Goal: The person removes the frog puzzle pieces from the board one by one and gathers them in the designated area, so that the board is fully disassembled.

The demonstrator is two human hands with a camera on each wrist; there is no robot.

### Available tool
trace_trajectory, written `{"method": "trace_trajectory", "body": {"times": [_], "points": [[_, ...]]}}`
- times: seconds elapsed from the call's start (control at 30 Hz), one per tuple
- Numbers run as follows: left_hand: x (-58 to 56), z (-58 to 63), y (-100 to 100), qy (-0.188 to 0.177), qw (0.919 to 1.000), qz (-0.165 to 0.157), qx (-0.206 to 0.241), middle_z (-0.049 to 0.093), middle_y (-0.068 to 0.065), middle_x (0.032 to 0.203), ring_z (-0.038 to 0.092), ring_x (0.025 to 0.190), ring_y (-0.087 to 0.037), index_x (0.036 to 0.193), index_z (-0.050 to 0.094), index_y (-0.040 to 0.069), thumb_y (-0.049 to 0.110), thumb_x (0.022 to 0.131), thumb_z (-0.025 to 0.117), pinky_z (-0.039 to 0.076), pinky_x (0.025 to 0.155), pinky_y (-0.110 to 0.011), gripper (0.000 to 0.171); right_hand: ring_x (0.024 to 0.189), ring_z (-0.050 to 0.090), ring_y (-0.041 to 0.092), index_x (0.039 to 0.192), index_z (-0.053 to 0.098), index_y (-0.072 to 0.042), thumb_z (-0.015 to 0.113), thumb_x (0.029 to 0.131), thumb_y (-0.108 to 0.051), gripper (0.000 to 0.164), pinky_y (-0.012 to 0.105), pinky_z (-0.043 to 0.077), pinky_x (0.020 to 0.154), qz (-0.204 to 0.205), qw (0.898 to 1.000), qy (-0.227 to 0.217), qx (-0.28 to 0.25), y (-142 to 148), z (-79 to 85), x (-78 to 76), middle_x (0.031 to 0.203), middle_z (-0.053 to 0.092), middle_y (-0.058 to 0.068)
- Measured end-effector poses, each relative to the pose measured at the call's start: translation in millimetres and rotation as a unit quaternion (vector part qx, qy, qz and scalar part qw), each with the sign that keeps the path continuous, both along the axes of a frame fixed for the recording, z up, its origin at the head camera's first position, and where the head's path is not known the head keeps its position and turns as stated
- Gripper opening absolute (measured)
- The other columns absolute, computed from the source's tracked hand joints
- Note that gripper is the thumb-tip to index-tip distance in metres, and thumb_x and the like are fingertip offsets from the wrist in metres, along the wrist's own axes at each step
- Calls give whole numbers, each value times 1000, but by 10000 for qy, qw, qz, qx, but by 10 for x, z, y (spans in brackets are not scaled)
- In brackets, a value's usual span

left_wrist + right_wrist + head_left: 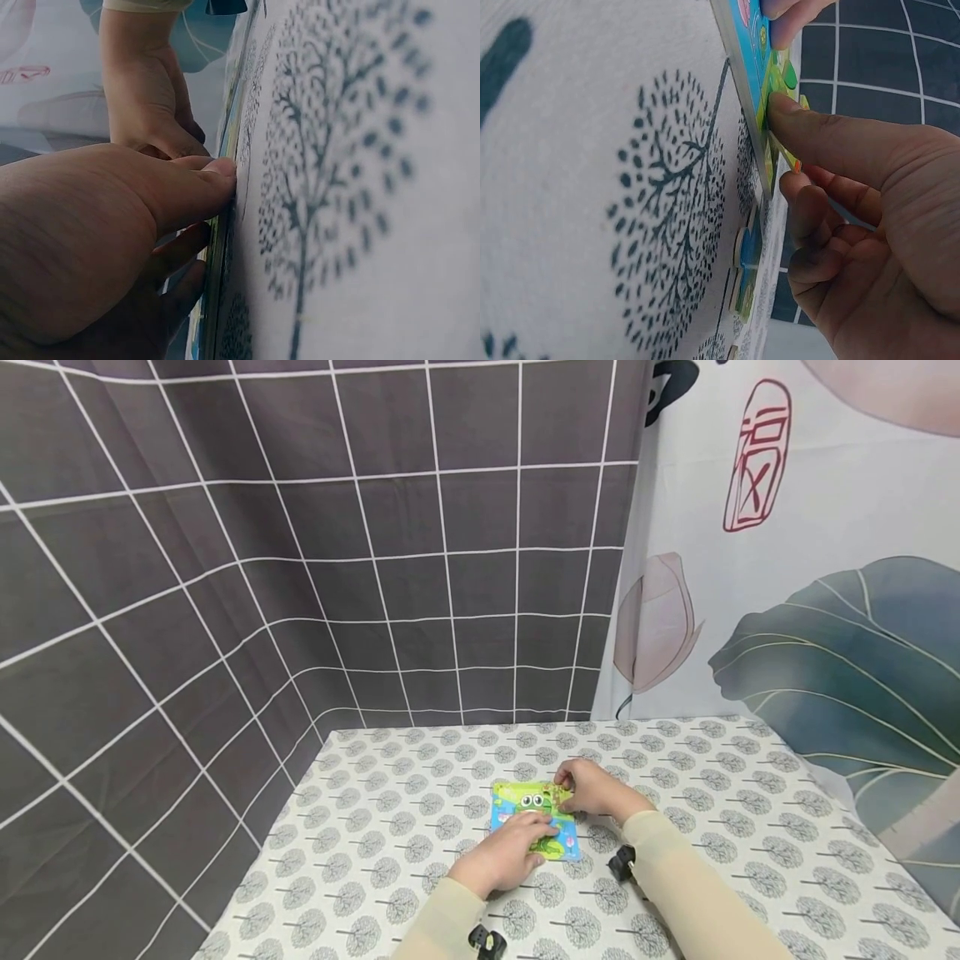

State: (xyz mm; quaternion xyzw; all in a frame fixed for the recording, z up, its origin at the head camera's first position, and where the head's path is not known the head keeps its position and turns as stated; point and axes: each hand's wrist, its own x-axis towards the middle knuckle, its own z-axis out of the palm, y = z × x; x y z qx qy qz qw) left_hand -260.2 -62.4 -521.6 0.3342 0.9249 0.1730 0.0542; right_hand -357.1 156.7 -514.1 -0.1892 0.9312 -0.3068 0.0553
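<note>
A thin, colourful frog jigsaw puzzle (pixel 500 815) lies flat on the table, green at its far side and blue lower down. My left hand (pixel 504 855) rests on the near part of it with fingers extended, covering some of the picture. At the far right corner my right hand (pixel 598 791) pinches a small green-yellow puzzle piece (pixel 783 153) between thumb and index finger. In the right wrist view that piece stands tilted against the board's face. The left thumb (pixel 219 169) touches near the board's edge in the left wrist view.
Loose puzzle pieces (pixel 744 259) lie on the cloth beyond the board in the right wrist view. A white tablecloth (pixel 420 827) with grey tree prints covers the table. A dark grid curtain (pixel 480 585) hangs behind, and a floral curtain (pixel 825 677) at the right.
</note>
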Motion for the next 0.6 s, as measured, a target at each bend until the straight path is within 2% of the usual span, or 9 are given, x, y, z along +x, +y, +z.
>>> {"method": "trace_trajectory", "body": {"times": [0.6], "points": [[14,14,-8,-36,10000,35,43,46,4,160,36,150,-16,150,58,22,19,100,69,32,125,-42,52,80,56,15,96,69,-13,94,68,-5,38,35,55,76,40,9998,195,17,-3,2,7,85,59,-3]]}}
